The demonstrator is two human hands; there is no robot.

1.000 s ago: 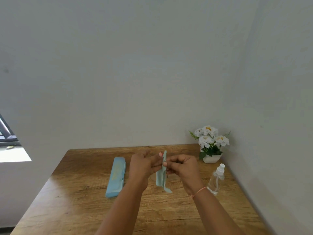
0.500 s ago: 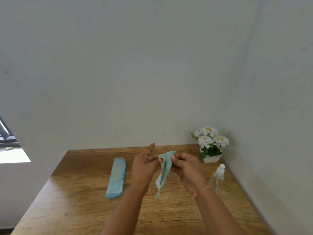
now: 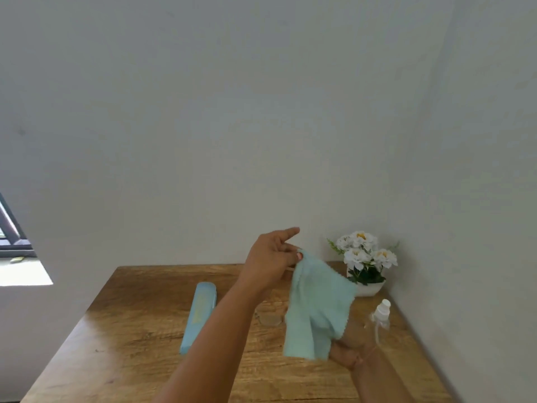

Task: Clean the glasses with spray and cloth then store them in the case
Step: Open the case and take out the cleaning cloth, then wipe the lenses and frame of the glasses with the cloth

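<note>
your left hand (image 3: 271,257) pinches the cloth (image 3: 316,303) by its top corner; your right hand (image 3: 348,354) is under its lower edge, grip hidden. the glasses (image 3: 271,319) lie below your left hand, so wiping and storing in the case (image 3: 199,315) probably remain.

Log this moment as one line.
left hand pinches cloth top | right hand under cloth, grip unclear | glasses, case, spray on table

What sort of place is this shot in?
Probably a room at home, maybe a small office: a wooden table set in a corner of plain white walls, a small pot of white flowers on it, a window at the left edge.
</note>
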